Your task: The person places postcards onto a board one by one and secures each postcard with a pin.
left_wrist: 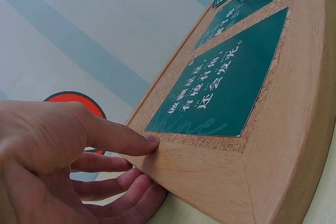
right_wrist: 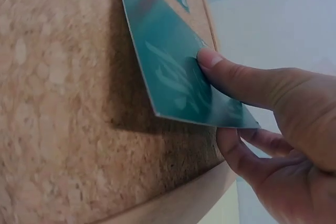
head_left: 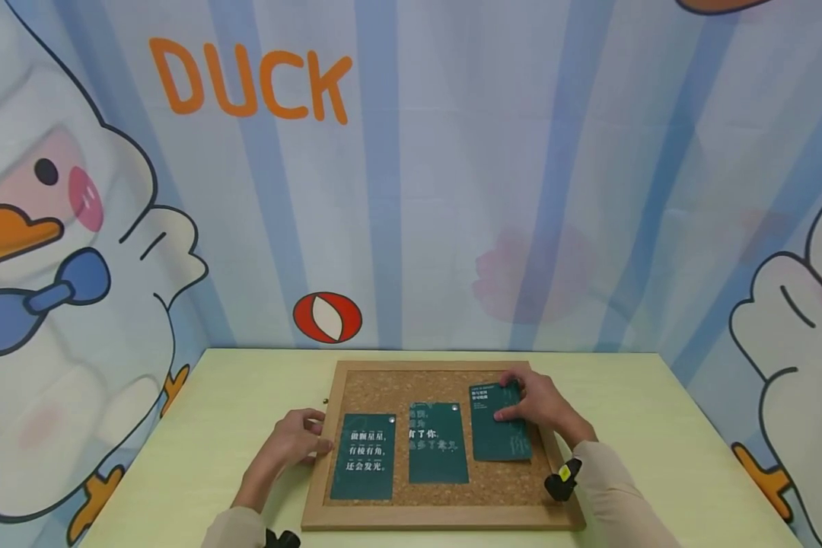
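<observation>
A cork board [head_left: 377, 388] with a light wooden frame lies on the table. My left hand [head_left: 291, 440] holds its left edge, thumb [left_wrist: 142, 144] on the frame and fingers beneath. A green card [head_left: 496, 438] is pinched in my right hand [head_left: 541, 402] over the board's right part; in the right wrist view its near edge stands off the cork [right_wrist: 58, 93] and casts a shadow. A left green card [head_left: 361, 487] with white writing and a middle green card [head_left: 438, 470] lie on the cork, each with a small round pin at its upper right corner.
The pale yellow table [head_left: 657, 426] runs out on both sides of the board. A small brass-coloured bit [head_left: 325, 400] lies just off the board's left edge. Behind the table hangs a striped blue curtain [head_left: 438, 190] with duck pictures.
</observation>
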{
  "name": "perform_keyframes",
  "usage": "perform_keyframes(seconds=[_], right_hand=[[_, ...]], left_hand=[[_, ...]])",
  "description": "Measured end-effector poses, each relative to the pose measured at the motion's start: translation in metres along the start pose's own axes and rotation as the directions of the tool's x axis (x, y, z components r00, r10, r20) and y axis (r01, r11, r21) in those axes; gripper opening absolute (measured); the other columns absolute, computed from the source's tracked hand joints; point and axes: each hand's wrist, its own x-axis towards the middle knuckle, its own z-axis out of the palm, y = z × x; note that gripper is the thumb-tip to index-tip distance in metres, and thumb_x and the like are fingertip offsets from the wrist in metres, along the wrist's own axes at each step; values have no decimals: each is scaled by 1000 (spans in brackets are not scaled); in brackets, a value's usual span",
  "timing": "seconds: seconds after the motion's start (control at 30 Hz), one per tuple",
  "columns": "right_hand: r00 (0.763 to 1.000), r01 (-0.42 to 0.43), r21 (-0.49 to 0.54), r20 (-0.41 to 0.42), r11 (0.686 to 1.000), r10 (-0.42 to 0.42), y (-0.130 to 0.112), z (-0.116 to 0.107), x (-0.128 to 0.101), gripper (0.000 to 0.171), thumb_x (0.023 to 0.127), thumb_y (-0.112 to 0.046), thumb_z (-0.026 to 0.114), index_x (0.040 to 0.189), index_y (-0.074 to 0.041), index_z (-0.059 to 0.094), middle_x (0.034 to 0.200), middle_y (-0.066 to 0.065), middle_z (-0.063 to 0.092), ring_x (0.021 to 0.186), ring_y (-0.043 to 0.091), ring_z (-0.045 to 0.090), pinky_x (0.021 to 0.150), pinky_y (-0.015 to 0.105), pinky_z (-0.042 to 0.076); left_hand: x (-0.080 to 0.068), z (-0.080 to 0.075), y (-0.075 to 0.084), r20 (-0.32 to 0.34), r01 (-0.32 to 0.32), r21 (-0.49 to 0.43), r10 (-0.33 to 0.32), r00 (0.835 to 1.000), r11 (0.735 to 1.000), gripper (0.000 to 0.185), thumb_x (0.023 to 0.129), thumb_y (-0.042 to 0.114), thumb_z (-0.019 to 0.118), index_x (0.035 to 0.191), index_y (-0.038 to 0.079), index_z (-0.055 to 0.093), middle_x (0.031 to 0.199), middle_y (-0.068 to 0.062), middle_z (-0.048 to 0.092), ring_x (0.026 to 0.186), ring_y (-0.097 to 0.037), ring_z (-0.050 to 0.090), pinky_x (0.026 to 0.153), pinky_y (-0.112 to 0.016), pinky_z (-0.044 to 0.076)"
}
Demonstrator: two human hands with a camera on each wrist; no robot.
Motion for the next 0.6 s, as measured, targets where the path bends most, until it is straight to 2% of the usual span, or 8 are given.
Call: perform_keyframes(seconds=[0.3,0.43,0.6], right_hand=[[999,40,-128,22,991,-37,-2,2,2,53,77,-20,94,121,-2,71,120,19,66,102,33,61,88,54,51],[999,24,-145,27,989,-21,-1,5,2,55,77,-20,94,124,-2,72,123,19,67,108,35,62,92,55,51],[999,9,-157,32,988,-4,-1,7,1,55,78,-20,93,126,-1,73,120,18,67,109,35,61,92,55,51]], left_hand=[[0,0,-1,5,-3,-8,3,1000,1000,58,86,-3,80,137,-10,54,114,-21,62,93,-29,66,76,-40,61],[0,0,-1,4,2,-16,-2,1000,1000,58,86,-3,80,138,-10,55,113,-21,62,93,-29,66,76,-40,61],[0,-1,-1,11,-10,-17,10,1000,1000,58,86,-3,80,137,-10,54,113,-21,63,92,-29,66,75,-41,61]])
